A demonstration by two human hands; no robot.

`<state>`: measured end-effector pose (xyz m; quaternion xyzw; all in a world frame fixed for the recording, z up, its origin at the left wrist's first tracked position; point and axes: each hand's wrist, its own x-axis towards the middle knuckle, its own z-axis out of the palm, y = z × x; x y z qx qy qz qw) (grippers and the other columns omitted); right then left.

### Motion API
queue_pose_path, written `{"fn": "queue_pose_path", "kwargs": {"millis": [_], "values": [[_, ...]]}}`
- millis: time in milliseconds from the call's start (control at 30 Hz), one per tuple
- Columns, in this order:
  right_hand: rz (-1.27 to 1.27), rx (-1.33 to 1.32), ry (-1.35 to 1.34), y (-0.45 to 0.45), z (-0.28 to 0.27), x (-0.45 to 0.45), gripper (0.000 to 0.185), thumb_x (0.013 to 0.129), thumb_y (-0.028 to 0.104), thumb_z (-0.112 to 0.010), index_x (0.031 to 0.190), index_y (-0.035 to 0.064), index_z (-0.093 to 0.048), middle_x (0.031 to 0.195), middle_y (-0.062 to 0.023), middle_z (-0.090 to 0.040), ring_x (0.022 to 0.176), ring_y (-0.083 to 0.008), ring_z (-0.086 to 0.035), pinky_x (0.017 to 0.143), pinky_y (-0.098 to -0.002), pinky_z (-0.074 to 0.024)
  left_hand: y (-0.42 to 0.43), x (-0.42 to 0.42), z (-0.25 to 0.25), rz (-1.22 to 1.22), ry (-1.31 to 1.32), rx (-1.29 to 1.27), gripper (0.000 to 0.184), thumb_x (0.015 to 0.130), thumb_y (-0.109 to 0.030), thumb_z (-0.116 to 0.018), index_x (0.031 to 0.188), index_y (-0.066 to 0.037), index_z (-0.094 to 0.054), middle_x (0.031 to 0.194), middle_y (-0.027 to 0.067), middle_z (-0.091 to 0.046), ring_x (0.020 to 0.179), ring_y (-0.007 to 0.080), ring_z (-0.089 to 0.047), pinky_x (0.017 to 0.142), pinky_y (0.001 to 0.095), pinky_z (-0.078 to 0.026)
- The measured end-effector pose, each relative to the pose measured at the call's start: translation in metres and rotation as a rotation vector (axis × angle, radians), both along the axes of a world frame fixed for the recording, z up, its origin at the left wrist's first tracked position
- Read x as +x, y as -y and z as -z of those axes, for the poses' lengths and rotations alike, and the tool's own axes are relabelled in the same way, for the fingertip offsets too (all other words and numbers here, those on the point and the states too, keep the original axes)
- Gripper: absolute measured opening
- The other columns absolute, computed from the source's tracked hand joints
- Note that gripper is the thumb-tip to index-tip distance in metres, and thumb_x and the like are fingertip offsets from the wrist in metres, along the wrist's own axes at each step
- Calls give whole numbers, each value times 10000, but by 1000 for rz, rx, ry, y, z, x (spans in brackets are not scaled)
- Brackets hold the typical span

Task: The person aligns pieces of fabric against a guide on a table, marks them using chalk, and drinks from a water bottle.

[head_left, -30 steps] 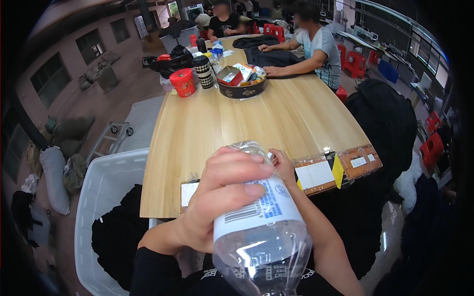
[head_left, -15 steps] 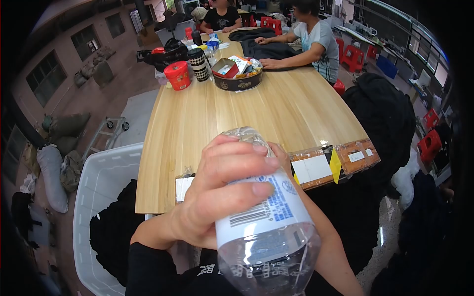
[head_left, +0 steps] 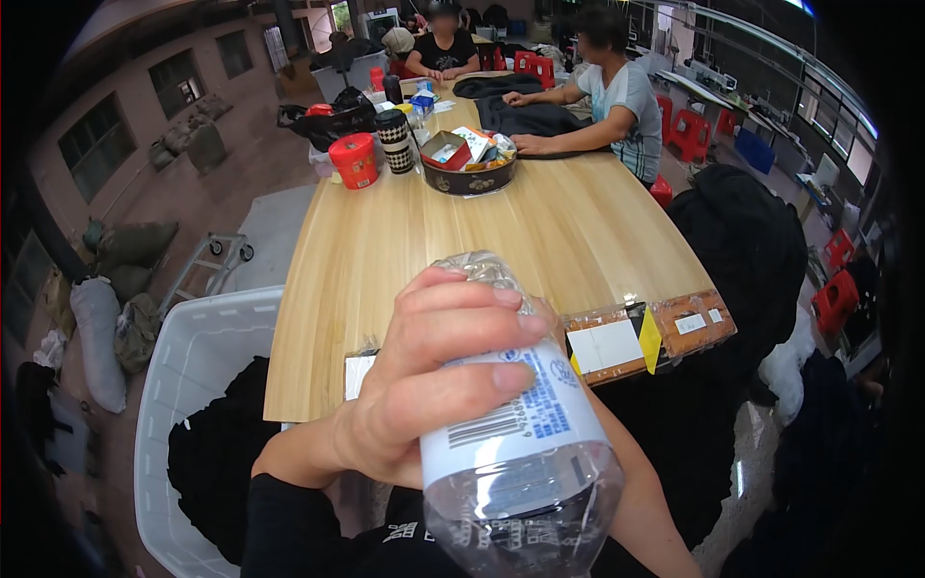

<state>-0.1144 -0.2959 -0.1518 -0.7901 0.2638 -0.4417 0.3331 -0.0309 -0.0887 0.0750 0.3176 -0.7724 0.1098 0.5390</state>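
Tabletop beyond; left hand holds bottle, hiding right hand (mostly).

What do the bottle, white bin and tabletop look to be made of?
Bottle: thin plastic, clear and glossy; see-through walls with bright highlights.
White bin: probably molded plastic, fairly smooth; rounded corners, walls running seamlessly into a lipped rim.
Tabletop: wood or wood-look laminate, light satin finish; long pale grain streaks, can't tell which.

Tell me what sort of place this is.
Probably a garment workshop: black cloth is heaped beside the table, more lies in a white tub, and a person has both hands on dark fabric.
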Motion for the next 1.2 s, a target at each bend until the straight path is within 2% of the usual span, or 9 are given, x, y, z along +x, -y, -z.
{"fn": "queue_pose_path", "kwargs": {"millis": [400, 667, 1200], "values": [[12, -23, -25, 1, 1, 1, 297, 737, 105, -659, 1018, 34, -596, 757, -101, -557, 558, -198, -548, 562, -311, -449, -5, 3, -16, -16, 40, -54, 547, 663, -177, -780, 1125, -124, -493, 1127, 140, -569, 1077, 312, -516, 970, 467, -301], [8, -32, -13, 0, 0, 1, 296, 734, 100, -661, 1016, 37, -594, 713, -101, -552, 563, -203, -555, 561, -315, -451, -3, 4, -18, -17, 63, -104, 570, 662, -172, -789, 1142, -134, -484, 1122, 132, -570, 1087, 299, -516, 1013, 472, -255], [4, -33, -8, 0, 0, 1, 296, 729, 103, -662, 1011, 34, -601, 725, -100, -540, 560, -206, -540, 559, -315, -444, 0, 5, -27, -8, 89, -138, 597, 646, -187, -805, 1147, -140, -483, 1121, 131, -571, 1088, 301, -521, 1023, 471, -247]]}}
